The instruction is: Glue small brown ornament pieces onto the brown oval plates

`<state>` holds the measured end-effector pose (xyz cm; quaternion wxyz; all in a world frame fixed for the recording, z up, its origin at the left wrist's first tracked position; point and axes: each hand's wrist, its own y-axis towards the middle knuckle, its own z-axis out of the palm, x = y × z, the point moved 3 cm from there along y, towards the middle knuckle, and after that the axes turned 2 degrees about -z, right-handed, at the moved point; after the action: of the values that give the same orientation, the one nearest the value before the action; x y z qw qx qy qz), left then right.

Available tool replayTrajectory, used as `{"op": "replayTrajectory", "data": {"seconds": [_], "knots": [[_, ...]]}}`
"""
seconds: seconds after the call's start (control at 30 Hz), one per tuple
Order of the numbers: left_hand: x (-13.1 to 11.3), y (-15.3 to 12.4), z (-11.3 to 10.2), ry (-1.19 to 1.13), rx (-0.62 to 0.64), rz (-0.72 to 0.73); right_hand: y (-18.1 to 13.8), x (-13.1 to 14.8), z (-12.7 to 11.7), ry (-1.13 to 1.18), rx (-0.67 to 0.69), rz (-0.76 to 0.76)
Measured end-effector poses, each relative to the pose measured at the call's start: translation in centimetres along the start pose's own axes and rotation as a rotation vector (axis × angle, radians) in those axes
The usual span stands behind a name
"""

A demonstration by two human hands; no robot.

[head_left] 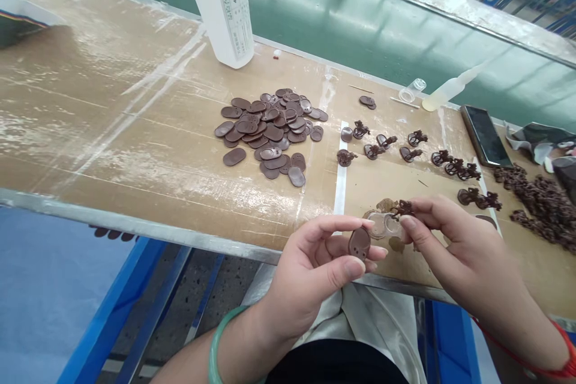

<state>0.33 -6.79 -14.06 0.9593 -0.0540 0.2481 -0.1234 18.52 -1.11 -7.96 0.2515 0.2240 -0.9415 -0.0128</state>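
Between the thumb and fingers of my left hand (321, 258) is a brown oval base (359, 242), its small holes near the lower end. My right hand (459, 246) pinches a small dark brown figurine (404, 208) beside a clear shallow dish (382, 225) on the table. Whether the figurine touches the dish I cannot tell. A heap of similar oval bases (270, 123) lies to the left. Several figurines mounted on bases (411, 154) stand beyond my hands. At the right is a pile of loose figurines (542, 207).
A tall white bottle with a label (236, 9) stands at the back edge. Further right are a small squeeze bottle (445, 95), a clear cap (411, 90) and a phone (485, 135). Blue bins (108, 306) sit below the table's front edge.
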Motion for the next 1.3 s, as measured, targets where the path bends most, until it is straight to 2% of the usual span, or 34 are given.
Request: {"op": "replayTrajectory", "data": {"seconds": [0.2,0.27,0.43,0.53,0.63,0.8,1.03,1.17,1.3], "knots": [[-0.1,-0.2,0.1,0.007,-0.009,-0.001,0.0,0.1,-0.4,0.008,-0.047,0.031],[0.0,-0.3,0.2,0.008,-0.017,0.006,-0.3,0.1,-0.6,0.12,-0.022,0.088],[0.5,-0.5,0.9,0.021,-0.007,0.026,-1.7,0.2,0.3,0.914,0.183,0.37],[0.9,-0.8,1.6,0.033,0.02,0.014,-2.5,1.1,0.7,1.229,0.261,0.444],[1.4,-1.2,2.4,0.049,0.039,-0.005,-3.3,2.0,0.6,1.374,0.289,0.422],[2.2,-1.8,3.0,0.035,0.043,-0.042,-4.6,2.5,0.2,1.452,0.303,0.372],[2.7,-2.3,4.0,0.061,0.109,0.006,-5.3,2.8,0.2,1.676,0.316,0.4],[2.4,-2.6,4.6,0.045,0.143,0.022,-5.4,3.1,0.3,1.888,0.321,0.347],[2.1,-2.8,5.2,0.046,0.181,0.039,-5.5,3.5,0.2,1.976,0.35,0.309]]}}
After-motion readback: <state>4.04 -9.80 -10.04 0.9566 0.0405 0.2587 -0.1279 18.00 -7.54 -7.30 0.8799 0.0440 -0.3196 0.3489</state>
